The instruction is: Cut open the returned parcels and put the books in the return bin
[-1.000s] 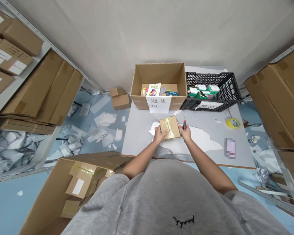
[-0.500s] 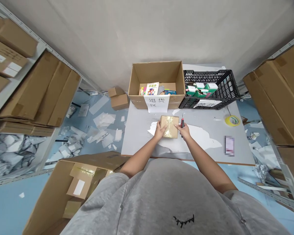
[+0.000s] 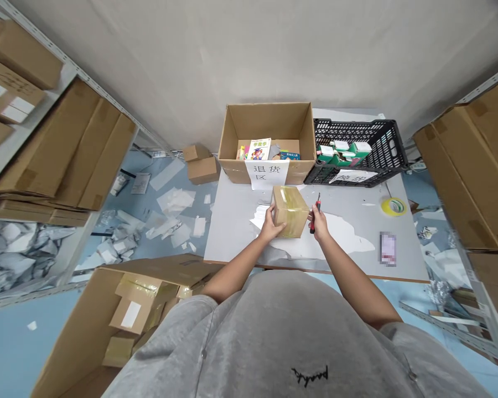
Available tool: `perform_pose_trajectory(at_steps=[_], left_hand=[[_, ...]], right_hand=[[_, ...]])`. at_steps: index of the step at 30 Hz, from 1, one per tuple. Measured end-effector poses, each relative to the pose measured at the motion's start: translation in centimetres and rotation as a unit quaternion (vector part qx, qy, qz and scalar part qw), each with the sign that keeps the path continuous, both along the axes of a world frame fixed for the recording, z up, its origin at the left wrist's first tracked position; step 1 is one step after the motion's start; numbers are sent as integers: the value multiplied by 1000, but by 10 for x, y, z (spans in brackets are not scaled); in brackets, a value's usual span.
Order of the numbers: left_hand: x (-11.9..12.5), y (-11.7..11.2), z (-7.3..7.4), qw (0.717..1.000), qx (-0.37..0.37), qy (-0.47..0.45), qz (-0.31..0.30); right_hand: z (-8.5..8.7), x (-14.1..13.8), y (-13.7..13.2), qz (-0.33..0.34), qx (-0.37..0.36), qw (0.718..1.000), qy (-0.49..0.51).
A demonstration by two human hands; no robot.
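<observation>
A small taped cardboard box (image 3: 289, 213) is tilted over the table, two of its sides showing. My left hand (image 3: 270, 226) grips its left side, thumb across the near face. At the box's right edge, my right hand (image 3: 319, 224) is closed around a red and black utility knife (image 3: 316, 214), its tip pointing up and away from me. Those right fingers are next to the box; whether they touch it I cannot tell. White paper sheets (image 3: 332, 235) lie on the table beneath.
Behind stand an open carton with books (image 3: 228, 138) and a black crate (image 3: 384, 152) with green-and-white packs. Yellow tape (image 3: 393, 206) and a blurred phone-like item (image 3: 387, 249) lie right on the table (image 3: 232, 221). A large carton with boxes (image 3: 70, 331) stands at lower left.
The small box has been turned, so another side now shows beside the taped one. My right hand has moved slightly right with the knife, away from its top face.
</observation>
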State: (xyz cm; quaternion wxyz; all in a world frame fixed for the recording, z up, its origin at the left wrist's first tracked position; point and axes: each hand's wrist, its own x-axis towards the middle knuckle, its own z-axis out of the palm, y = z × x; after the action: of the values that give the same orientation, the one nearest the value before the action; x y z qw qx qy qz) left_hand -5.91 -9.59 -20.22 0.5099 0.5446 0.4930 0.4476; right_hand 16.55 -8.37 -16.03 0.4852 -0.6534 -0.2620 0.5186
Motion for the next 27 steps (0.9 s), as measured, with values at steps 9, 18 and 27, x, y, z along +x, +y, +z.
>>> perform_pose_trajectory(at_steps=[9, 18, 27], left_hand=[[4, -8, -30, 985, -166, 38, 38], [4, 31, -32, 962, -209, 175, -3], [-1, 80, -49, 984, -134, 114, -42]], right_hand=[[-31, 5, -19, 36, -55, 996, -67], [-44, 14, -38, 54, -51, 996, -47], [-50, 18, -30, 111, -12, 992, -59]])
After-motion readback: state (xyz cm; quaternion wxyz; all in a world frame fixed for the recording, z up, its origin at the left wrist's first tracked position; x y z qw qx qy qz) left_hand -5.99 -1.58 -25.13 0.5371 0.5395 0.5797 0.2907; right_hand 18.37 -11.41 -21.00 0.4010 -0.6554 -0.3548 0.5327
